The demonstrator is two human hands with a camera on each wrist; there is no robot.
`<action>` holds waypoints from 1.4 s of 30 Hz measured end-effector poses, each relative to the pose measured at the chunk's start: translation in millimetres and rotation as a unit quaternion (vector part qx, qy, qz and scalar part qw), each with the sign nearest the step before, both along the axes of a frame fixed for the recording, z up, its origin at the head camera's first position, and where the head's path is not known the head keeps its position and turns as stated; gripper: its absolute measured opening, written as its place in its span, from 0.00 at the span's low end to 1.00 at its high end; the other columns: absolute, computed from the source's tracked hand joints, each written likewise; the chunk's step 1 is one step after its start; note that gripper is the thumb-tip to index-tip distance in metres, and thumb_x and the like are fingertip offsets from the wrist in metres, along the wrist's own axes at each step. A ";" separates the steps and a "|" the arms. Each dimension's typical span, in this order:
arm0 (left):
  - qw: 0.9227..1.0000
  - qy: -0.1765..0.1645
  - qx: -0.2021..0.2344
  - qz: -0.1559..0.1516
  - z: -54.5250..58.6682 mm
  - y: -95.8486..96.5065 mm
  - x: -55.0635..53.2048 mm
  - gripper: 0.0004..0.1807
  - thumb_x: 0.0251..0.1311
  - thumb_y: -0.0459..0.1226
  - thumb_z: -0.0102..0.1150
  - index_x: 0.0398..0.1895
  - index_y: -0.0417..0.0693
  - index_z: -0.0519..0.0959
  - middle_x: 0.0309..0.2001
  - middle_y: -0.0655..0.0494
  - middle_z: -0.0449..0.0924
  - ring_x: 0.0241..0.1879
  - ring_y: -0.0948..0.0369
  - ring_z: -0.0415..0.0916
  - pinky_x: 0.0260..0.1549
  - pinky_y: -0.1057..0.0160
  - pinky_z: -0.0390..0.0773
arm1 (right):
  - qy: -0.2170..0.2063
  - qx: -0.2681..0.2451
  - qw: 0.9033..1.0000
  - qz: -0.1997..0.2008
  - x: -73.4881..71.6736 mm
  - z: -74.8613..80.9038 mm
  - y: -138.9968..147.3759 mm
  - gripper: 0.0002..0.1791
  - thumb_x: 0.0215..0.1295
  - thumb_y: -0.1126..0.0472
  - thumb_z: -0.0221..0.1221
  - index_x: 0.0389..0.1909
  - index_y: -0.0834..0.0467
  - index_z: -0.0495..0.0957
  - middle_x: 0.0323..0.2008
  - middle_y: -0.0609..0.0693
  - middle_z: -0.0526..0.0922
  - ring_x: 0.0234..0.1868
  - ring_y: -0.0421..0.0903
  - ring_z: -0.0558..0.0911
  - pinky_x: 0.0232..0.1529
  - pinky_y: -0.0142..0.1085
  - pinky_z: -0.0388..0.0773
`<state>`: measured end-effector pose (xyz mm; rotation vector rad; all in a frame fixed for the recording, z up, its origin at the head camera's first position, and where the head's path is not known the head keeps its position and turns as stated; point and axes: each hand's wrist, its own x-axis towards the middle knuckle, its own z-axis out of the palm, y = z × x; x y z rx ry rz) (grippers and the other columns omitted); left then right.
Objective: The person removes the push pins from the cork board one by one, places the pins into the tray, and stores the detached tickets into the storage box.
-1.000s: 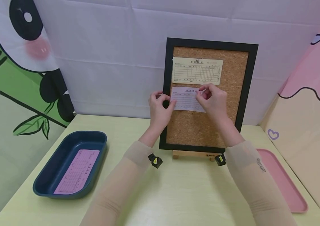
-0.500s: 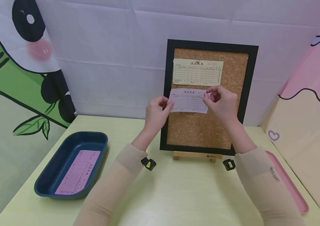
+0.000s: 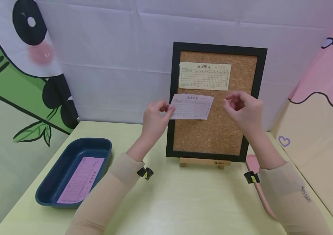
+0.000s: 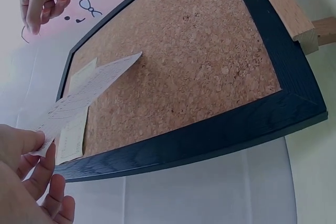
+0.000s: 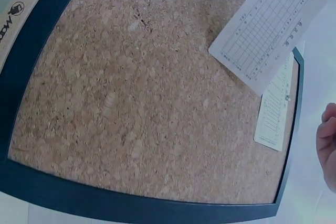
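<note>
A pale purple form slip (image 3: 192,107) is pinched at its left edge between the thumb and fingers of my left hand (image 3: 157,120). In the left wrist view the slip (image 4: 89,93) stands out at an angle in front of the cork board (image 4: 199,40). My right hand (image 3: 244,109) is raised before the board's right side, apart from the slip. Its thumb and index fingertips pinch a tiny thing that looks like a pushpin, mostly hidden. Above the slip, a cream form slip (image 3: 204,77) hangs on the cork board (image 3: 207,137), fixed by a small pin (image 3: 205,65) at its top.
The black-framed board leans on a wooden stand (image 3: 204,161). At the left of the table (image 3: 190,199), a dark blue tray (image 3: 43,187) holds a pink form slip (image 3: 81,179). A pink tray (image 3: 253,163) lies at the right, partly behind the right sleeve.
The purple slip has come away from the cork and moved left and slightly down with my left hand. My right hand has let go of its side and drawn off to the right.
</note>
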<state>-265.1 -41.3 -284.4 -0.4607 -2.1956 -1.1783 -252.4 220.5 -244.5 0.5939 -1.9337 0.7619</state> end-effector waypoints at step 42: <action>0.999 0.014 -0.037 0.022 22.0 -91.5 71.5 0.09 0.52 0.43 0.61 0.30 0.47 0.79 0.30 0.58 0.76 0.40 0.63 0.66 0.40 0.59 0.66 | -0.033 -0.032 0.997 -0.058 82.8 -15.9 80.6 0.07 0.41 0.75 0.61 0.25 0.68 0.79 0.18 0.35 0.71 0.18 0.26 0.66 0.26 0.14 0.65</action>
